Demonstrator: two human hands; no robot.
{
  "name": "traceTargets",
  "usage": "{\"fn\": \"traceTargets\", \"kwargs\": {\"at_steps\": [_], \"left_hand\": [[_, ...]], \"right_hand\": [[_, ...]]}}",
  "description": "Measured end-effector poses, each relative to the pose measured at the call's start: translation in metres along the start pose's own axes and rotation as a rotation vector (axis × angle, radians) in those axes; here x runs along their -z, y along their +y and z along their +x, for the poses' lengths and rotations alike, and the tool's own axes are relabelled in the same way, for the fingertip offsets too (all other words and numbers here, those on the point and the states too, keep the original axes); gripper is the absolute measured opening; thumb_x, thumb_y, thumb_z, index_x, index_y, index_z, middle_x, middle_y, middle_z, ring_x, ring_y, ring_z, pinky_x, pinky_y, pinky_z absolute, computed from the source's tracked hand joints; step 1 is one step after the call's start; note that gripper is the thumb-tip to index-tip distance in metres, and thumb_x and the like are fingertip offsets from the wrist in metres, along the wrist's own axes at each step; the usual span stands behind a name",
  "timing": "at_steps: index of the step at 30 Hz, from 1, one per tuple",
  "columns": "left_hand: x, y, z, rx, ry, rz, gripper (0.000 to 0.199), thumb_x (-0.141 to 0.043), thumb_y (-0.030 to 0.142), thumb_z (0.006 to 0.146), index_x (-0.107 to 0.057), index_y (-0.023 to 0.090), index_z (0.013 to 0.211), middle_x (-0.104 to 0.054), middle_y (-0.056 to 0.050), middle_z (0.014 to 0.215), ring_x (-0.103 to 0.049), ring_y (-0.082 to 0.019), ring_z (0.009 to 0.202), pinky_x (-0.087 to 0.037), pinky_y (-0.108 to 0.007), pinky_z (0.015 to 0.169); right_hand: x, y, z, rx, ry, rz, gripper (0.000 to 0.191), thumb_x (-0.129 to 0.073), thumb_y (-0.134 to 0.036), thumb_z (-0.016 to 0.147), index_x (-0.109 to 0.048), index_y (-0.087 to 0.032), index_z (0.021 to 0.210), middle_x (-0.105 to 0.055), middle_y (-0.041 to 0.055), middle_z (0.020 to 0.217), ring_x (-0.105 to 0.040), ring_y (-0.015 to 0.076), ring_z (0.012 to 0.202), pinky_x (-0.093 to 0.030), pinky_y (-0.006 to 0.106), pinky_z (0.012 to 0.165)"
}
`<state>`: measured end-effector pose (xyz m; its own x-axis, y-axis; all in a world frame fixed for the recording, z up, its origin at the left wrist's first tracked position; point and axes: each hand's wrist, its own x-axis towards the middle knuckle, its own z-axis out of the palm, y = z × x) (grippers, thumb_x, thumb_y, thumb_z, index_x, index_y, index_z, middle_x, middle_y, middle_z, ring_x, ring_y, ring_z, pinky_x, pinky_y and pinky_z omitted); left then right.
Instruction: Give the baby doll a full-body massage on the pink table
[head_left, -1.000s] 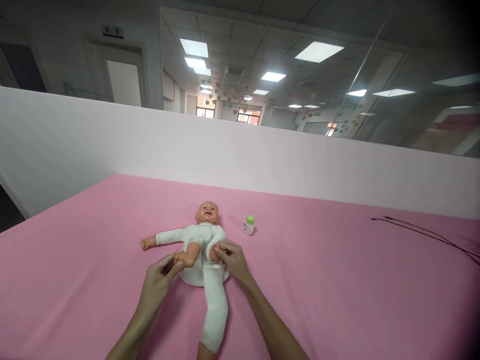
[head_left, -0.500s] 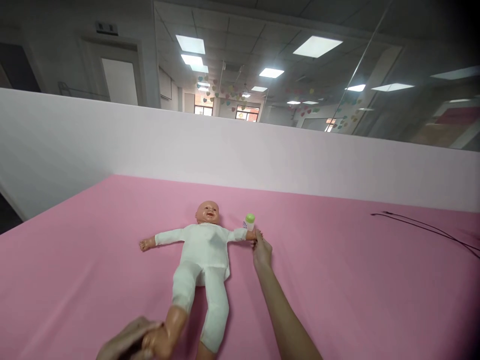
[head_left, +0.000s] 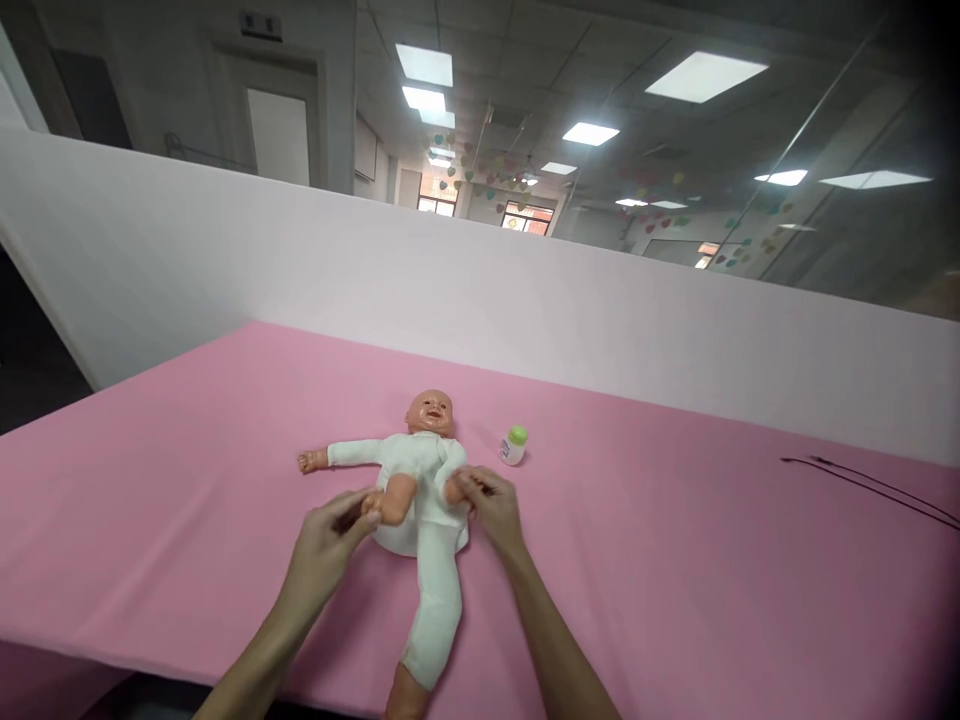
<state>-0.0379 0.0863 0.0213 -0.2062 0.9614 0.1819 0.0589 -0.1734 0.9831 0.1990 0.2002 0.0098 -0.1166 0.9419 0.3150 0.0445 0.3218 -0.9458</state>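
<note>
A baby doll (head_left: 427, 450) in a white cloth suit lies on its back on the pink table cover (head_left: 637, 560). My left hand (head_left: 330, 535) is closed on one of its feet, and that leg is bent up over the belly. In my right hand (head_left: 491, 505) is the doll's hand, drawn in against its side near the chest. The doll's other arm lies stretched out to the left, and its other leg runs straight toward me. A small bottle with a green cap (head_left: 514, 446) stands just beyond my right hand, apart from it.
Thin black cords (head_left: 870, 480) lie on the cover at the right. A low white wall (head_left: 525, 295) with glass above it borders the far side. The table's near edge shows at lower left.
My left hand has lifted the doll's foot up and away from me, folding that leg over the belly. My right hand has brought the doll's outstretched arm inward to its body.
</note>
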Motion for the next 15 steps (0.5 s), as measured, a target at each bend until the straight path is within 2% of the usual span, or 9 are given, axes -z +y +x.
{"fn": "traceTargets", "kwargs": {"at_steps": [2,3,6,8,11,13,15], "left_hand": [[-0.019,-0.006,0.025,-0.009,0.012,-0.066,0.043,-0.076,0.049,0.079,-0.080,0.015,0.105,-0.078,-0.011,0.107,-0.069,-0.032,0.104,-0.053,-0.040,0.095],[-0.027,-0.009,0.033,-0.015,0.013,-0.087,0.044,-0.076,0.049,0.079,-0.080,0.014,0.105,-0.078,-0.012,0.106,-0.069,-0.033,0.105,-0.052,-0.041,0.097],[-0.037,-0.013,0.036,-0.048,0.001,-0.073,0.042,-0.075,0.048,0.080,-0.081,0.013,0.104,-0.077,-0.012,0.102,-0.069,-0.030,0.100,-0.052,-0.038,0.092],[-0.031,-0.010,0.020,-0.067,-0.012,-0.009,0.040,-0.073,0.048,0.082,-0.081,0.015,0.105,-0.076,-0.010,0.096,-0.069,-0.027,0.091,-0.053,-0.033,0.083],[-0.005,-0.005,-0.024,-0.059,-0.057,0.082,0.035,-0.072,0.048,0.085,-0.082,0.021,0.104,-0.074,-0.007,0.091,-0.069,-0.025,0.087,-0.055,-0.029,0.077],[0.016,-0.007,-0.059,-0.027,-0.089,0.107,0.032,-0.073,0.048,0.085,-0.083,0.024,0.103,-0.074,-0.007,0.089,-0.071,-0.025,0.086,-0.057,-0.028,0.075],[0.036,-0.014,-0.090,0.018,-0.147,0.134,0.031,-0.071,0.049,0.085,-0.083,0.027,0.104,-0.075,-0.006,0.084,-0.072,-0.024,0.078,-0.059,-0.027,0.070]], "right_hand": [[-0.010,0.000,-0.008,0.091,-0.158,-0.122,0.030,-0.073,-0.049,0.087,-0.080,-0.021,0.079,-0.071,0.0050,0.079,-0.058,0.0161,0.062,-0.045,0.028,0.055],[-0.014,0.000,-0.010,0.132,-0.189,-0.165,0.028,-0.071,-0.047,0.089,-0.080,-0.022,0.079,-0.071,0.0047,0.078,-0.060,0.0176,0.067,-0.046,0.029,0.060],[-0.015,0.004,-0.008,0.148,-0.134,-0.157,0.027,-0.072,-0.046,0.089,-0.079,-0.022,0.081,-0.072,0.0050,0.082,-0.063,0.0191,0.073,-0.048,0.030,0.067],[-0.007,0.010,-0.001,0.042,0.018,-0.049,0.033,-0.073,-0.052,0.086,-0.080,-0.020,0.085,-0.070,0.0033,0.075,-0.058,0.0164,0.062,-0.046,0.029,0.059],[0.016,0.024,0.014,-0.103,0.377,0.138,0.044,-0.075,-0.060,0.080,-0.077,-0.016,0.082,-0.057,-0.0023,0.057,-0.045,0.0123,0.051,-0.039,0.027,0.050],[0.034,0.036,0.022,-0.151,0.587,0.248,0.044,-0.080,-0.059,0.074,-0.072,-0.016,0.073,-0.054,-0.0032,0.057,-0.045,0.0117,0.053,-0.039,0.026,0.050],[0.050,0.046,0.029,-0.213,0.733,0.350,0.041,-0.086,-0.054,0.067,-0.067,-0.018,0.068,-0.054,-0.0032,0.060,-0.044,0.0110,0.053,-0.040,0.026,0.050]]}}
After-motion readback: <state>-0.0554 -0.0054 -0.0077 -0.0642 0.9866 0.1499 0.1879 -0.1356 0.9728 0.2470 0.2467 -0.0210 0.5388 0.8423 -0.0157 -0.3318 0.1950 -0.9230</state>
